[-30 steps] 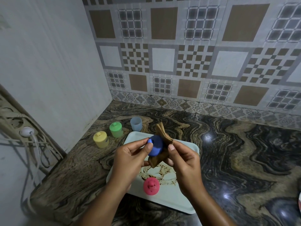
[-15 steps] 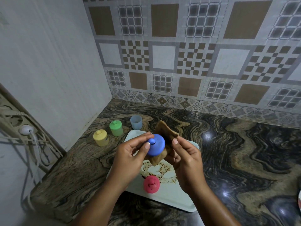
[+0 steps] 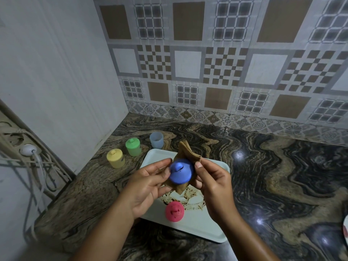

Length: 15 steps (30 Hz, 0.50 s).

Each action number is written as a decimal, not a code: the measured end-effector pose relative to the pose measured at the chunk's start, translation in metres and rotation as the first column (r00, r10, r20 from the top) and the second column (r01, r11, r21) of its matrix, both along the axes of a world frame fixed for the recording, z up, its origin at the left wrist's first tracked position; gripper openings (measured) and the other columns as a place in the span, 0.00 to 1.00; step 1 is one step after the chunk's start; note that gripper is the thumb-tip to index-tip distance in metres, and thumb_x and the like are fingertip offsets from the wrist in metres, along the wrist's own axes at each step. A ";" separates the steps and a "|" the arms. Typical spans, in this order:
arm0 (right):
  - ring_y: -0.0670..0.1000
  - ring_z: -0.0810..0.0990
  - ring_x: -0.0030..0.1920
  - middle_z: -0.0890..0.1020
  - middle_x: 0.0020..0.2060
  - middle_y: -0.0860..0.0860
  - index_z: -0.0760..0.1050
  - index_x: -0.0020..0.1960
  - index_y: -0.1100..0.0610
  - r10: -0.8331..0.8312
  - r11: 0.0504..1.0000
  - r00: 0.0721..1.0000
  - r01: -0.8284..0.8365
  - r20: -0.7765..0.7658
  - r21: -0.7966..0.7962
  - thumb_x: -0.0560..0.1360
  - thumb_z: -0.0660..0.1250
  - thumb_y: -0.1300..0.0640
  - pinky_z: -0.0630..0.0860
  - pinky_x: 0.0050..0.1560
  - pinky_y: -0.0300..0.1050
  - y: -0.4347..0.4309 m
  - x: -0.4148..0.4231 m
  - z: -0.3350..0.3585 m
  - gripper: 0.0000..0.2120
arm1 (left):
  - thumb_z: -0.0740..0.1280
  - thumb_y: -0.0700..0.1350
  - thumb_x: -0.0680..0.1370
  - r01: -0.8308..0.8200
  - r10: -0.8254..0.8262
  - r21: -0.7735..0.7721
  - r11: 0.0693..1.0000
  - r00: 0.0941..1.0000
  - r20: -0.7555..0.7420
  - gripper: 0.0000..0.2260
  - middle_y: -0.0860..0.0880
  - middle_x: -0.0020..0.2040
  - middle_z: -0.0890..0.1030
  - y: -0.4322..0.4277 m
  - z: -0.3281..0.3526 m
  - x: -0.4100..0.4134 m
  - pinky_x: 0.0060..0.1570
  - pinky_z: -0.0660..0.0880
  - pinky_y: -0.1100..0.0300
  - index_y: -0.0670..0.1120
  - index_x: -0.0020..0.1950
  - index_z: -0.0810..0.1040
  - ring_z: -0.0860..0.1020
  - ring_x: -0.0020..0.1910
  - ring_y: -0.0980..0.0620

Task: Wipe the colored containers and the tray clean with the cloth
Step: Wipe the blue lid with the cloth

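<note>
Blue container (image 3: 181,172) is up in the air over the far part of the tray (image 3: 199,226), lid w/ small knob facing the camera, brown cloth (image 3: 185,151) bunched behind and under it. Left hand (image 3: 148,187) cups it from the left, thumb tip and fingertips touching its edge, cloth between palm and container. Right hand (image 3: 212,182) is on the right side, thumb and fingers pinching a fold of cloth against the container's rim; one cloth corner sticks up at the far side, another hangs down toward the tray. Tray is pale, sits on the marbled dark surface (image 3: 273,185) near centre, w/ brown smeared stains (image 3: 190,198) in its middle. Pink container (image 3: 174,211) stands on the tray at the near-left, just near of the stains, lid on. Off the tray to the far left, on the surface: yellow container (image 3: 115,158) nearest the left wall, green container (image 3: 133,147) just right and farther, light blue cup (image 3: 156,139) w/o lid farther right again, close to the tray's far-left corner. White plug (image 3: 27,149) and cables at far left edge.
</note>
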State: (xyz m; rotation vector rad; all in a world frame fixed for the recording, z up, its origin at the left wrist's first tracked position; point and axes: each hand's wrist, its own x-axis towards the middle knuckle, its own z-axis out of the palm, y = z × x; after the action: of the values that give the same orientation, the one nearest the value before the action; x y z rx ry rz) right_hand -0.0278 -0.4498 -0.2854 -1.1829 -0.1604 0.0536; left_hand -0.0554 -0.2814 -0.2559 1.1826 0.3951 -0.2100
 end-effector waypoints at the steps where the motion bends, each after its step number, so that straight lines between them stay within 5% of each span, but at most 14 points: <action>1: 0.58 0.75 0.44 0.79 0.44 0.67 0.86 0.56 0.53 0.003 1.000 1.000 -0.003 -0.001 0.000 0.73 0.70 0.47 0.70 0.44 0.56 -0.001 0.000 -0.001 0.16 | 0.69 0.39 0.71 0.050 -0.053 -0.062 0.997 0.998 -0.044 0.21 0.41 0.60 0.83 0.001 0.001 0.000 0.54 0.81 0.46 0.42 0.64 0.78 0.82 0.58 0.43; 3: 0.58 0.80 0.47 0.81 0.49 0.71 0.86 0.55 0.53 0.017 1.000 1.000 -0.017 0.004 0.001 0.75 0.70 0.50 0.74 0.48 0.57 -0.002 0.000 0.000 0.13 | 0.68 0.39 0.73 0.130 -0.145 -0.144 0.981 0.985 -0.094 0.20 0.36 0.60 0.82 0.002 0.001 -0.003 0.53 0.81 0.43 0.40 0.65 0.77 0.83 0.55 0.40; 6: 0.48 0.85 0.52 0.88 0.51 0.53 0.87 0.54 0.50 0.010 0.999 0.997 -0.007 0.078 -0.041 0.80 0.66 0.61 0.80 0.48 0.42 -0.003 -0.003 0.002 0.12 | 0.66 0.41 0.76 0.144 -0.168 -0.229 0.963 0.982 -0.090 0.18 0.34 0.59 0.81 0.002 0.001 -0.005 0.47 0.82 0.44 0.37 0.65 0.77 0.83 0.52 0.41; 10: 0.50 0.78 0.69 0.83 0.64 0.47 0.83 0.61 0.55 -0.007 0.979 0.958 0.065 0.288 -0.191 0.80 0.63 0.66 0.77 0.66 0.48 -0.004 -0.005 -0.004 0.15 | 0.64 0.43 0.78 0.089 -0.117 -0.299 0.950 0.990 -0.076 0.19 0.35 0.62 0.80 0.000 0.004 -0.004 0.48 0.82 0.45 0.37 0.67 0.76 0.83 0.55 0.41; 15: 0.47 0.77 0.70 0.78 0.65 0.40 0.83 0.61 0.63 0.016 0.872 0.799 0.283 0.601 -0.399 0.76 0.66 0.71 0.75 0.59 0.31 -0.003 -0.005 -0.002 0.16 | 0.62 0.44 0.80 0.002 -0.030 -0.336 0.942 0.997 -0.077 0.18 0.36 0.63 0.80 -0.004 0.004 -0.001 0.61 0.77 0.45 0.38 0.67 0.77 0.80 0.62 0.41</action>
State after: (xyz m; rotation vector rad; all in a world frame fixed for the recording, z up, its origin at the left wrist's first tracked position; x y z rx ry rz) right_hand -0.0330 -0.4524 -0.2872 -1.6775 -0.6434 -0.4415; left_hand -0.0566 -0.2858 -0.2522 0.8420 0.4025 -0.3271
